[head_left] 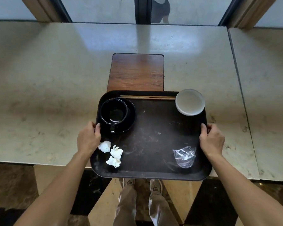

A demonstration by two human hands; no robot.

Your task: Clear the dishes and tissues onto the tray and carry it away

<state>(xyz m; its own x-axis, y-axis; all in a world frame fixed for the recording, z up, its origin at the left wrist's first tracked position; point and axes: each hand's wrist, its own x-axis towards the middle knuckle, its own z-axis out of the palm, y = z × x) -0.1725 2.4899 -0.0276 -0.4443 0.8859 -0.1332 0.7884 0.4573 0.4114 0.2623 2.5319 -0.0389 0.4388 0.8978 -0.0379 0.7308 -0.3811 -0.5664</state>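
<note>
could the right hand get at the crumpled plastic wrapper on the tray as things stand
Probably not yet: the right hand is gripping the tray edge. The plastic wrapper lies uncovered just beside it.

**Wearer's body, head view**

Both forearms were bare to the frame edge; no sleeves, watch or rings seen. Left hand (88,139) and right hand (212,141) ungloved. Light khaki trousers (127,207), creased and loose. Pale tan shoes (129,183), lace detail blurred.
</note>
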